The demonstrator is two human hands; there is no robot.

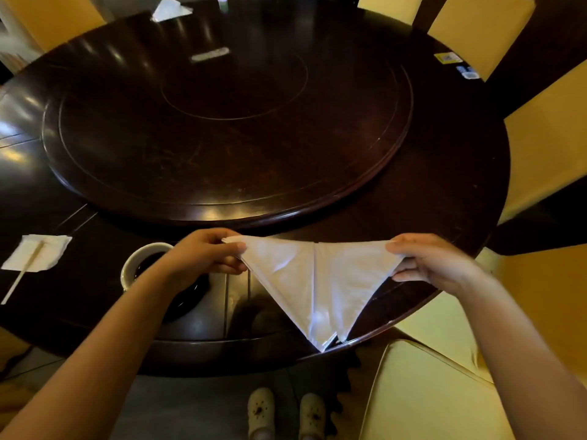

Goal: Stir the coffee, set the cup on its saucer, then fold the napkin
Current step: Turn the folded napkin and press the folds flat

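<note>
A white napkin point(313, 281) is folded into a triangle with its point toward me, held just above the table's near edge. My left hand point(203, 252) pinches its left corner and my right hand point(435, 263) pinches its right corner. A white cup point(139, 260) of dark coffee stands on a dark saucer point(187, 300), both partly hidden behind my left forearm. A pale stir stick point(23, 271) lies on a small white tissue point(36, 252) at the left.
The dark round table point(444, 198) carries a large raised turntable point(228, 122). Another white napkin point(170, 9) and a small bottle point(222, 0) sit at the far side. Yellow chairs point(425, 395) ring the table, one close at my right.
</note>
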